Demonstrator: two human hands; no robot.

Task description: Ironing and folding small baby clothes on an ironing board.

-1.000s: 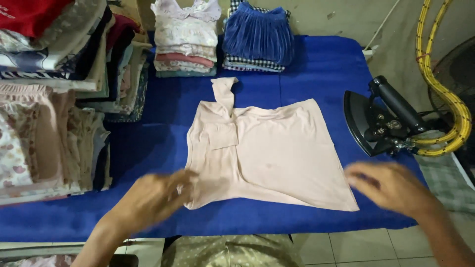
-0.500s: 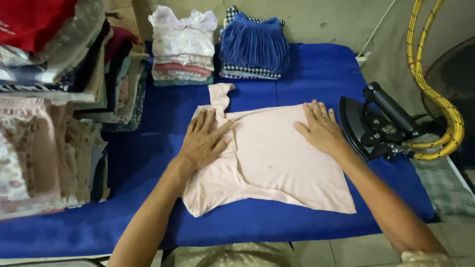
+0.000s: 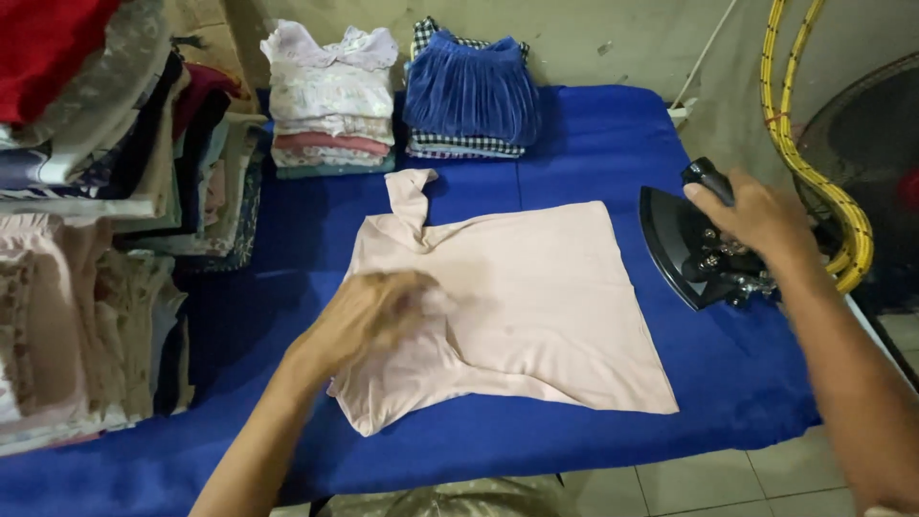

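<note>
A pale pink garment [image 3: 536,306] lies spread flat on the blue padded ironing table [image 3: 613,144]. My left hand [image 3: 378,311], blurred by motion, rests flat on the garment's left part, fingers spread. My right hand [image 3: 756,218] is closed around the handle of a black iron [image 3: 684,249] that stands tipped on its side at the table's right edge, just right of the garment.
Folded clothes stand at the back: a pastel stack [image 3: 330,105] and a blue pleated pile [image 3: 471,91]. Tall piles of clothing [image 3: 86,211] fill the left side. A yellow hose [image 3: 814,163] and a fan [image 3: 876,163] are at the right. Tiled floor [image 3: 728,479] lies below.
Both hands were smoothing the garment half a second ago. My right hand has left it and gripped the iron's handle; my left hand has slid down and left over the cloth.
</note>
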